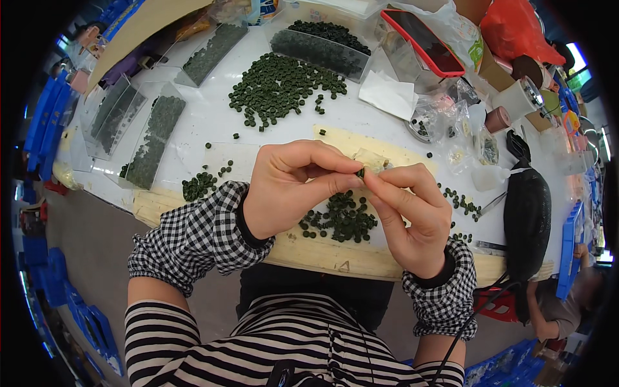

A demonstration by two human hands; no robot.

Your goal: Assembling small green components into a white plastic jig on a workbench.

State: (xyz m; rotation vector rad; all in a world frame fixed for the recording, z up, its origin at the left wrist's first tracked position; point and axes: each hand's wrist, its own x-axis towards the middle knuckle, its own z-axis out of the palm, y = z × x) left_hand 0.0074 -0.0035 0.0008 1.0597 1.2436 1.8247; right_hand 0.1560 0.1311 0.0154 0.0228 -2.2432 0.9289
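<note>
In the middle of the frame, the left hand (290,187) and right hand (409,216) pinch one small dark green round piece (360,173) between their fingertips. Just below them lies a pile of round green pieces (342,219) on the white table (213,122). Clear plastic trays (155,142) full of green pieces sit at the upper left, and a red-edged flat thing (422,42) sits at the upper right.

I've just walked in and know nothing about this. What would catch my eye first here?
Two hands meet at the centre: the left hand and right hand pinch one small dark green piece between their fingertips. Below them lies a small heap of the same pieces, and a larger pile spreads across the white table farther back, beside clear trays on the left.
</note>
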